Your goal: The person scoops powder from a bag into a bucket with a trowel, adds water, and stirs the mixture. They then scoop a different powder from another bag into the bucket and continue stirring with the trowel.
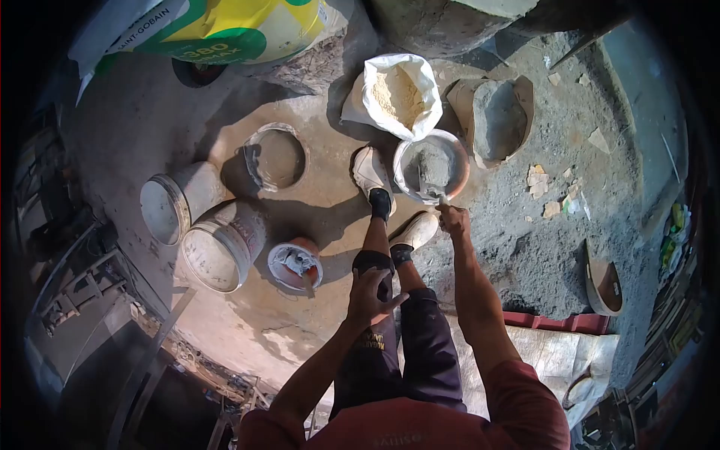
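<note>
My right hand (454,220) is closed round the handle of a trowel (430,190), whose blade dips into a round bucket (463,180). Grey powder (435,163) lies in that bucket, heaped near the blade. My left hand (367,298) rests at my left knee with the fingers apart and nothing in them. Just beyond the bucket stands a white sack (430,82) with its mouth rolled wide, showing pale yellow sand-like material (401,97). To its right is an open paper bag (465,112) of grey powder.
On the left are a bucket of murky liquid (253,169), two large tubs (180,196), and a small bucket (279,282) with a tool handle sticking out. A printed sack (247,34) lies at the top. Paper scraps (538,180) and a curved piece (600,289) lie right.
</note>
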Motion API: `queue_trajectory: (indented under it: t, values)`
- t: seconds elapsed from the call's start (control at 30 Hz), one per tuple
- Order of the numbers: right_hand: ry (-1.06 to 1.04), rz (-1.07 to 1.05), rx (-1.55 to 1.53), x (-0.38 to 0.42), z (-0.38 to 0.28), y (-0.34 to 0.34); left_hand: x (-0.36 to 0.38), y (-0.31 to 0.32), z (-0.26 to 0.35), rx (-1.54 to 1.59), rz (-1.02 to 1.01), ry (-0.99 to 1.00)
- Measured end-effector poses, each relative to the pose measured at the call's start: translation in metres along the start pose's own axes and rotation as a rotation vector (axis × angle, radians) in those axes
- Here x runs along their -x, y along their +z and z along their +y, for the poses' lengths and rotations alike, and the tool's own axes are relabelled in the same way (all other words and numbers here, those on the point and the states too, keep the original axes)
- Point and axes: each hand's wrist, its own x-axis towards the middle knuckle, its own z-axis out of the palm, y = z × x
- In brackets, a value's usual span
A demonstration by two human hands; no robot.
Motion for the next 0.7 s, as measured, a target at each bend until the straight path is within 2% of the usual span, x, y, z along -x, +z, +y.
queue_trajectory:
  t: [0.17, 0.23, 0.27, 0.3, 0.33, 0.37, 0.4, 0.43, 0.5, 0.53, 0.6, 0.63, 0.7]
  values:
    - [0.030, -0.023, 0.111, -0.020, -0.002, -0.004, -0.006, 0.020, 0.014, -0.123, 0.071, 0.001]
    - [-0.102, -0.158, 0.107, -0.016, -0.003, -0.011, -0.004, 0.026, 0.011, -0.123, 0.091, 0.020]
    - [-0.083, -0.180, 0.116, -0.013, -0.010, -0.013, -0.002, 0.030, 0.007, -0.116, 0.123, 0.021]
    - [0.036, -0.149, 0.065, -0.009, -0.018, -0.009, 0.000, 0.035, 0.003, -0.105, 0.060, -0.030]
    - [-0.016, -0.174, 0.086, -0.018, -0.011, -0.011, 0.002, 0.037, 0.001, -0.073, 0.119, 0.009]
    - [0.031, -0.230, 0.042, -0.034, -0.006, -0.013, 0.007, 0.046, -0.003, -0.133, 0.132, -0.005]
    - [0.144, -0.264, -0.035, -0.033, -0.016, -0.013, 0.006, 0.046, -0.002, -0.188, 0.043, -0.072]
    - [0.176, -0.246, 0.073, -0.041, -0.019, -0.011, 0.005, 0.041, 0.005, -0.264, -0.006, -0.142]
    - [0.103, -0.277, -0.075, -0.052, -0.012, -0.016, 0.007, 0.056, -0.008, -0.169, 0.149, -0.071]
    - [0.094, -0.298, -0.067, -0.046, -0.016, -0.009, 0.007, 0.055, -0.012, -0.180, 0.168, -0.081]
    - [-0.116, -0.307, -0.111, -0.035, -0.019, -0.018, 0.005, 0.063, -0.008, -0.275, 0.188, -0.095]
    - [-0.117, -0.300, -0.099, -0.037, -0.023, -0.022, 0.004, 0.058, -0.004, -0.262, 0.191, -0.097]
    - [-0.302, -0.411, 0.180, -0.042, -0.027, -0.028, 0.000, 0.047, -0.001, -0.217, 0.139, -0.090]
